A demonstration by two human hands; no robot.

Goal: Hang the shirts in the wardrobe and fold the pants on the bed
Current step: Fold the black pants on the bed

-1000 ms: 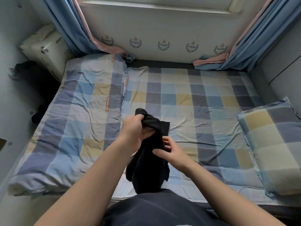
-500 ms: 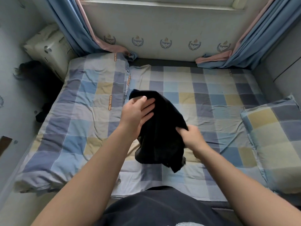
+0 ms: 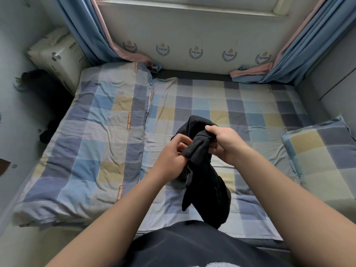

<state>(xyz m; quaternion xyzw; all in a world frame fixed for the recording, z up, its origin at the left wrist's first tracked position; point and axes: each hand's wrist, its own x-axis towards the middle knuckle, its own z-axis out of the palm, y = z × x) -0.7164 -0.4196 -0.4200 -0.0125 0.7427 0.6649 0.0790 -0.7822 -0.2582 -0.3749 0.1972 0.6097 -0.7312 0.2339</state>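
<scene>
Black pants [image 3: 207,182], seemingly, hang limp, gripped by left hand [image 3: 172,157] and right hand [image 3: 225,143].

There is one view only. The camera sits on the person's head and faces forward and steeply down onto the bed [image 3: 212,97]. It is near: both forearms enter from the bottom edge, and the left hand [image 3: 171,153] and right hand [image 3: 225,140] hold a black garment [image 3: 206,182] at the centre. Beyond the hands, the wide lens reaches the window wall [image 3: 192,35].
</scene>
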